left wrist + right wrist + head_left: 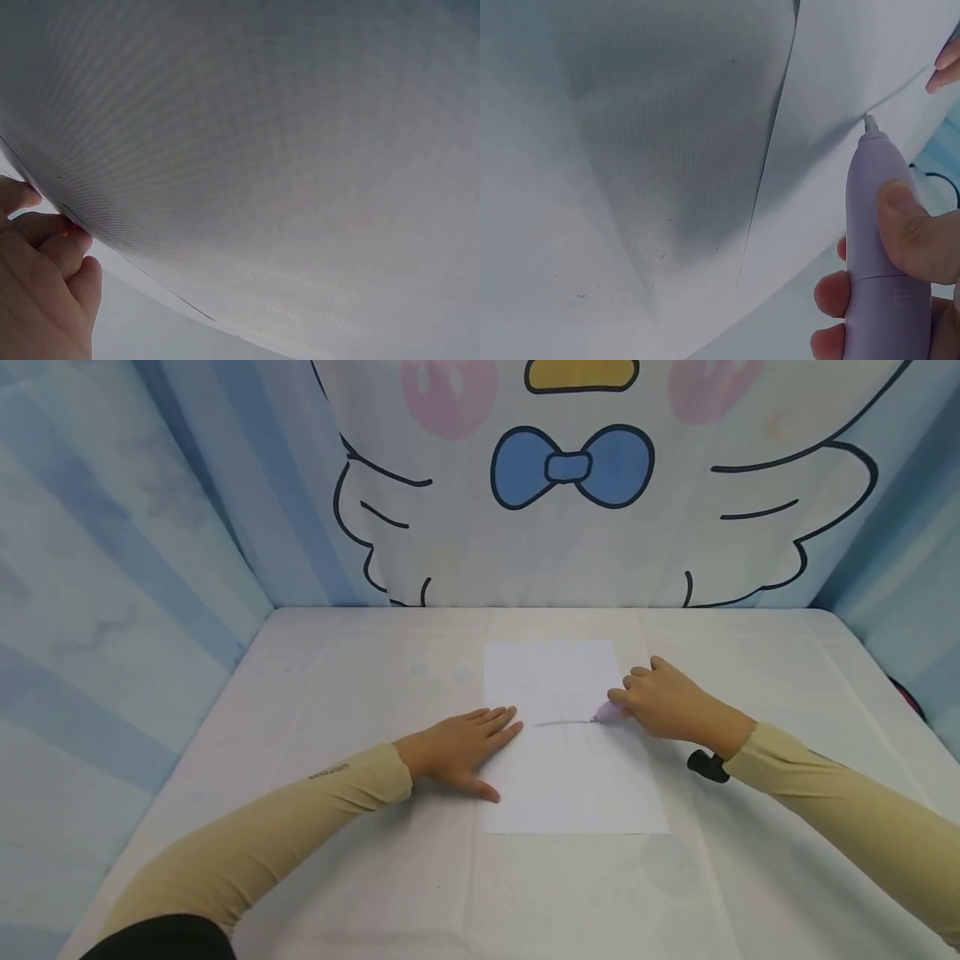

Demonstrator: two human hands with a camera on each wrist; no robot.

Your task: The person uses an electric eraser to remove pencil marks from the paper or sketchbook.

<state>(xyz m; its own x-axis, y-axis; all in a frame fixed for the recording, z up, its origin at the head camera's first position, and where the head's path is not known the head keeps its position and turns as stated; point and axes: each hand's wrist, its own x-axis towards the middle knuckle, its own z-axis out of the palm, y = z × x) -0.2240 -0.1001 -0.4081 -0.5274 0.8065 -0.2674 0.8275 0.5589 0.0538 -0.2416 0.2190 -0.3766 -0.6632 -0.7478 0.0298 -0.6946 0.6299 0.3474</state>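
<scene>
Tool (877, 315), lavender and thick-bodied with a narrow pale tip, is sitting in your right hand (667, 703), over the right part of the paper (570, 789). Your right thumb is pressing along one side of the body while the fingers are wrapping round the other, so that hand is holding it firmly. The tip is pointing left and meeting the right end of a thin grey line (562, 723), which is running across the sheet toward your left hand (465, 747) and stopping short of it. Your left hand is holding nothing; it is spreading wide, the fingers lying over the paper's left edge and the thumb reaching out to the near side. The white sheet is lying flat on the pale worktop (337, 693), its short sides facing toward and away from you. A black device (708, 766) is showing under your right wrist, just beside the cuff of your tan right sleeve (840, 814). Beyond the worktop, a backdrop (570, 556) is hanging, showing a cartoon figure with a blue bow tie (572, 467).
</scene>
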